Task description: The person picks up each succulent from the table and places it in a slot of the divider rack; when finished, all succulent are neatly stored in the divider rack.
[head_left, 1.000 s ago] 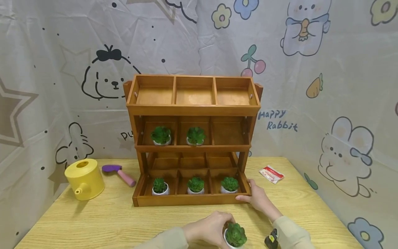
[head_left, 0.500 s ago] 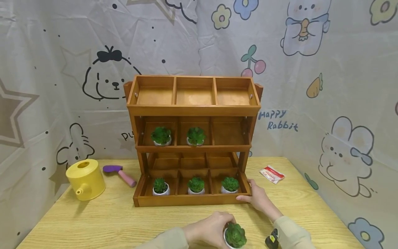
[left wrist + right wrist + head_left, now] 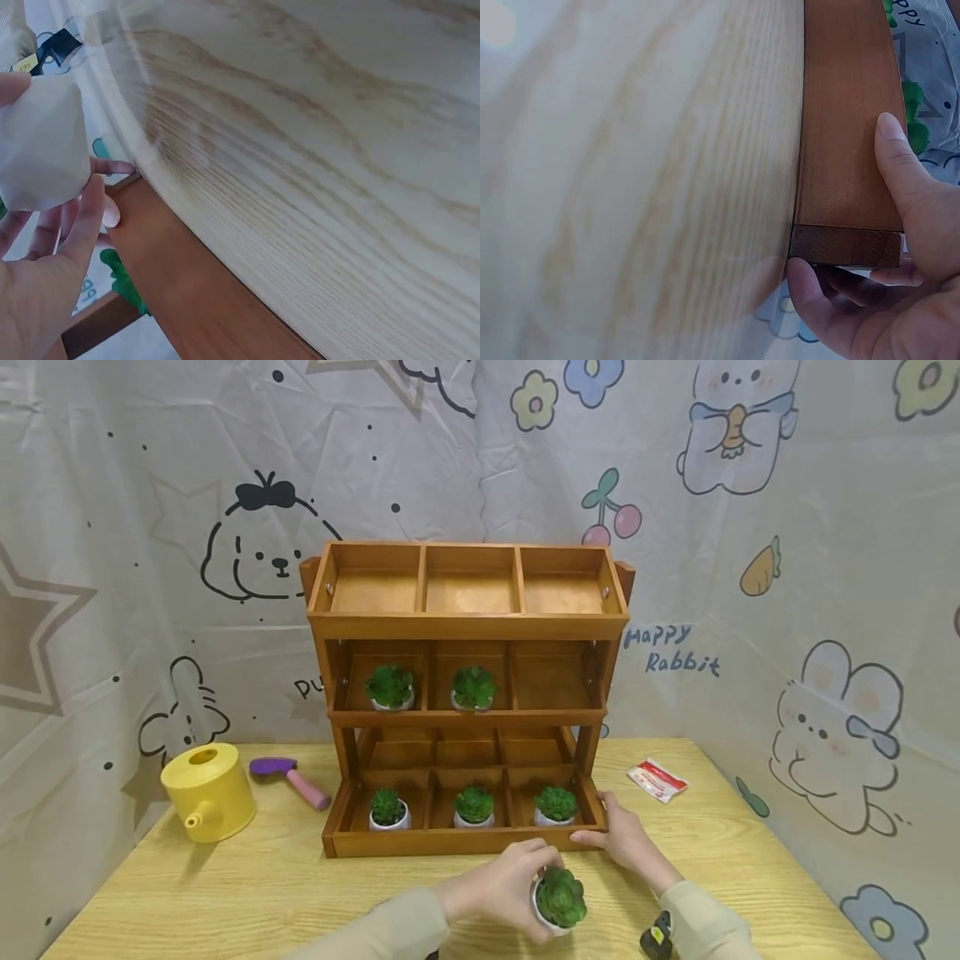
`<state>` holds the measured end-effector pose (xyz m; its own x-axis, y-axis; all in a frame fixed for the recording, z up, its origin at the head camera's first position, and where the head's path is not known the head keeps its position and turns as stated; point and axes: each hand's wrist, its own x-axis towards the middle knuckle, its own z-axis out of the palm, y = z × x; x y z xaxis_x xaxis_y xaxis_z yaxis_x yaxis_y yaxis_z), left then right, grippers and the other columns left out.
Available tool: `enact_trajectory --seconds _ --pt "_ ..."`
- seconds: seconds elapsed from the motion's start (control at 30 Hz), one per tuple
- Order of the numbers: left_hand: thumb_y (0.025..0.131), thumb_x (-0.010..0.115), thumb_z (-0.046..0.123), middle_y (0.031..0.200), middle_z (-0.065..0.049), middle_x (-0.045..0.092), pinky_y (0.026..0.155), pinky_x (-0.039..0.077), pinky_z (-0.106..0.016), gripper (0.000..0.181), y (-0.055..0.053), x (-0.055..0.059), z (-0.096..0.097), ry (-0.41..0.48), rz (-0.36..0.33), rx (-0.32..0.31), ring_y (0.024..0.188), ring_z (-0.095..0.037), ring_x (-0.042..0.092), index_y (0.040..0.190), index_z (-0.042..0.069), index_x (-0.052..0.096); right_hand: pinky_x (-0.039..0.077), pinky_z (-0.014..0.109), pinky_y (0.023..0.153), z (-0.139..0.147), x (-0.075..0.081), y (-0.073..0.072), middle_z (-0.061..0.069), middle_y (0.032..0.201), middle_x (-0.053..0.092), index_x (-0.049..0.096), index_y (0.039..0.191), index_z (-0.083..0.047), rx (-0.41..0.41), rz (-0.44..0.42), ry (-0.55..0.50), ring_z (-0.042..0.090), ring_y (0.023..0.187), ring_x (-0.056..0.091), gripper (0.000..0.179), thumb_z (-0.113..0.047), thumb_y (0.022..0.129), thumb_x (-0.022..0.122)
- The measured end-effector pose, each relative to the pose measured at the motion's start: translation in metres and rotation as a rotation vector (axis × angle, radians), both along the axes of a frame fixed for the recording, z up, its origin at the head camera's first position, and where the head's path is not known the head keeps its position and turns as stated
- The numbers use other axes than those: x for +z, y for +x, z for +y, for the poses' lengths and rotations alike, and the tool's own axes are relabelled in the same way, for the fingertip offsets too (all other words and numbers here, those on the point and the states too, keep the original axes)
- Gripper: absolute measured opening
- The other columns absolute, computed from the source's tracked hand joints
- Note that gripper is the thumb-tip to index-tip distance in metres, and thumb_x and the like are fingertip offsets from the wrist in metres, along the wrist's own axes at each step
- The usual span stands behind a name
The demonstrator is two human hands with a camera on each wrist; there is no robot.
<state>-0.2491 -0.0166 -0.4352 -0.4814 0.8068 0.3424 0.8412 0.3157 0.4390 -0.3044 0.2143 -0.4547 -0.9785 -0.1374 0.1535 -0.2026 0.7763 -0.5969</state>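
In the head view my left hand grips a potted succulent by its pot, in front of the shelf's lower right. The left wrist view shows its white faceted pot between thumb and fingers. My right hand holds the right front corner of the wooden three-tier shelf; in the right wrist view its thumb lies on the front board, fingers around the end. Succulents stand in all three bottom front compartments, one of them a right-hand succulent. Two more, including a left succulent, sit in the middle tier.
A yellow watering can and a purple-and-pink toy shovel lie left of the shelf. Right of it is a red-and-white packet. A patterned cloth hangs behind the wooden tabletop.
My left hand has lifted the potted succulent slightly up and toward the shelf, a little to the left. My right hand stays on the shelf's corner.
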Motion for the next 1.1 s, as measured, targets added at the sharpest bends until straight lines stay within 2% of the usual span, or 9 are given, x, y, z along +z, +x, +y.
enact_trajectory --seconds 0.27,0.47,0.63,0.77,0.9,0.97,1.1 --pt "0.057 0.088 0.023 0.099 -0.001 0.057 0.079 0.043 -0.009 0.061 -0.007 0.004 -0.001 0.122 0.131 0.078 0.088 -0.002 0.051 0.107 0.01 0.055 0.05 0.049 0.085 0.001 0.0 0.001 0.028 0.112 0.063 0.04 0.131 0.008 0.001 0.014 -0.004 0.037 0.101 0.063 0.083 -0.037 0.074 0.081" --pt "0.061 0.088 0.022 0.106 -0.003 0.056 0.084 0.048 -0.018 0.063 -0.011 0.021 0.0 0.155 0.133 0.155 0.094 -0.01 0.053 0.114 0.008 0.055 0.05 0.05 0.086 0.001 0.0 0.0 0.032 0.112 0.061 0.038 0.132 0.01 0.006 0.008 0.03 0.041 0.103 0.062 0.081 -0.033 0.077 0.079" --pt "0.064 0.088 0.024 0.109 -0.005 0.053 0.085 0.05 -0.025 0.065 -0.019 0.034 0.003 0.205 0.155 0.243 0.097 -0.014 0.052 0.117 0.007 0.054 0.051 0.049 0.082 0.001 0.004 0.0 0.032 0.107 0.063 0.038 0.131 0.011 0.017 0.028 0.038 0.04 0.098 0.063 0.078 -0.028 0.077 0.08" --pt "0.063 0.088 0.021 0.11 -0.005 0.052 0.088 0.051 -0.028 0.065 -0.029 0.042 0.009 0.288 0.164 0.297 0.101 -0.017 0.053 0.116 0.008 0.053 0.05 0.051 0.084 0.003 0.004 0.0 0.031 0.109 0.062 0.04 0.129 0.01 0.027 0.03 0.001 0.04 0.101 0.062 0.083 -0.04 0.075 0.079" --pt "0.062 0.09 0.021 0.111 -0.007 0.052 0.088 0.052 -0.031 0.066 -0.037 0.049 0.016 0.362 0.169 0.351 0.103 -0.019 0.054 0.116 0.008 0.053 0.051 0.046 0.076 0.003 0.003 0.001 0.026 0.103 0.064 0.043 0.124 0.008 0.064 0.085 -0.034 0.034 0.092 0.063 0.085 -0.05 0.073 0.076" --pt "0.062 0.09 0.021 0.111 -0.008 0.052 0.088 0.053 -0.031 0.066 -0.041 0.051 0.019 0.39 0.181 0.376 0.104 -0.02 0.054 0.115 0.007 0.052 0.051 0.044 0.073 0.003 0.002 0.001 0.024 0.099 0.064 0.043 0.122 0.009 0.08 0.109 -0.04 0.032 0.088 0.063 0.083 -0.05 0.073 0.076" --pt "0.061 0.089 0.02 0.11 -0.008 0.052 0.086 0.053 -0.032 0.066 -0.047 0.058 0.024 0.431 0.218 0.412 0.104 -0.021 0.054 0.115 0.007 0.052 0.051 0.045 0.076 0.002 0.001 0.001 0.023 0.102 0.065 0.044 0.125 0.008 0.063 0.074 -0.054 0.031 0.09 0.064 0.08 -0.042 0.073 0.079"
